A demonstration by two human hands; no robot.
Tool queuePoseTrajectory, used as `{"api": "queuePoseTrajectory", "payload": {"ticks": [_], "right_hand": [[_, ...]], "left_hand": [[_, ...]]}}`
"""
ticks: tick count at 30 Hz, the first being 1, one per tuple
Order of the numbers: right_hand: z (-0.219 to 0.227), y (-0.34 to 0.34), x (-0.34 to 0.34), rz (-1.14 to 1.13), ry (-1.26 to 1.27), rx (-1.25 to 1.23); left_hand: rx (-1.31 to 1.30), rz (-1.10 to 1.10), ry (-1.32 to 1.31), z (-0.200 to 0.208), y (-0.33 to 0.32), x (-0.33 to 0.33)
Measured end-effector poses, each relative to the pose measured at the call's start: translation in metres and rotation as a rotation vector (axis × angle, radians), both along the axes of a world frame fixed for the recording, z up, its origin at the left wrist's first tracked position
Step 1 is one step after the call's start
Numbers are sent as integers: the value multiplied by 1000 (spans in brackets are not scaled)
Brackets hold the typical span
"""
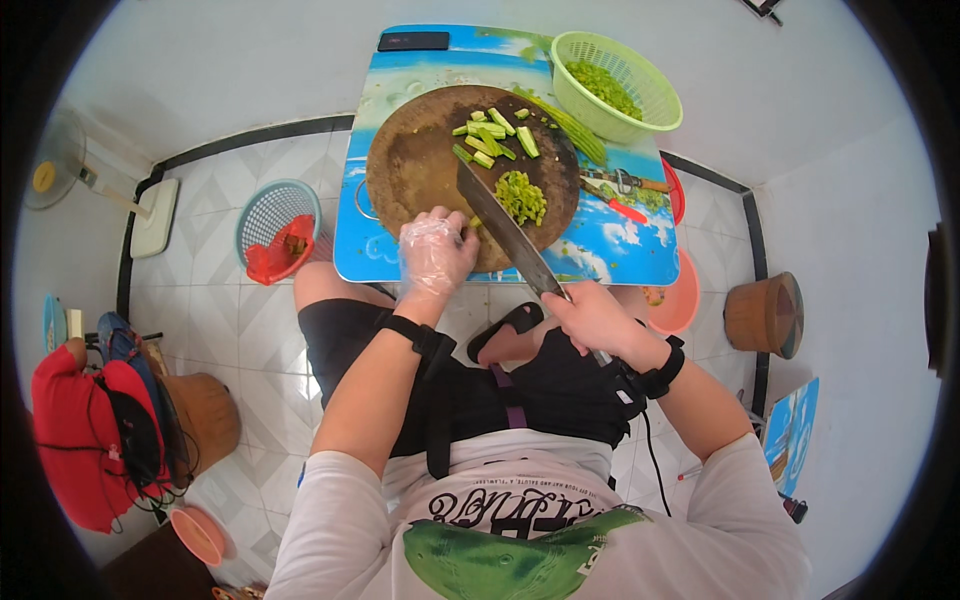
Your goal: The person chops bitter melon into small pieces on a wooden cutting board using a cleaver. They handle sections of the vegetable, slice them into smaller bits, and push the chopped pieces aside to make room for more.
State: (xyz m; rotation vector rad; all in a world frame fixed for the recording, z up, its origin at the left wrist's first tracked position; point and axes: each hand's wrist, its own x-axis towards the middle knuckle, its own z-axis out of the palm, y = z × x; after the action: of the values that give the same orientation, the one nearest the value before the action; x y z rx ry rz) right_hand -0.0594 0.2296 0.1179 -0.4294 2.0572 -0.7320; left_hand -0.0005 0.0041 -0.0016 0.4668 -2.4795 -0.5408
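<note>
A round, worn wooden chopping board (415, 165) lies on a blue printed table. Light green vegetable sticks (487, 130) are scattered on its far part, and a small heap of diced green vegetable (521, 198) sits at its right. My left hand (437, 246), in a clear plastic glove, rests at the board's near edge with fingers curled in; a small green piece shows at the fingertips. My right hand (597, 315) is closed round the handle of a kitchen knife (515, 240). Its long dark blade slants over the board, between my left hand and the diced heap.
A green colander (655, 95) with chopped greens stands at the table's far right, beside long green vegetables (572, 132). A red-tipped tool (627, 211) lies right of the board, a black phone (414, 41) at the far left. A blue basket (262, 212) stands on the floor.
</note>
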Motion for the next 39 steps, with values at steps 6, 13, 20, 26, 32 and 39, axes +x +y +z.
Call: {"api": "queuePoseTrajectory", "payload": {"ticks": [6,13,20,26,32,39], "right_hand": [[-10,-29,-12,70,97,17],[-20,-49,-17,16,189,-36],[-12,-35,-8,17,215,-7],[-16,-35,-9,46,224,-15],[-14,-37,-8,42,229,-13],[-13,-30,-7,69,228,2]], "left_hand": [[-8,14,-32,2,2,-1],[37,19,0,0,2,0],[34,-4,11,1,2,1],[36,-1,-19,0,1,1],[34,0,-20,-1,0,0],[36,8,-47,2,1,0]]}}
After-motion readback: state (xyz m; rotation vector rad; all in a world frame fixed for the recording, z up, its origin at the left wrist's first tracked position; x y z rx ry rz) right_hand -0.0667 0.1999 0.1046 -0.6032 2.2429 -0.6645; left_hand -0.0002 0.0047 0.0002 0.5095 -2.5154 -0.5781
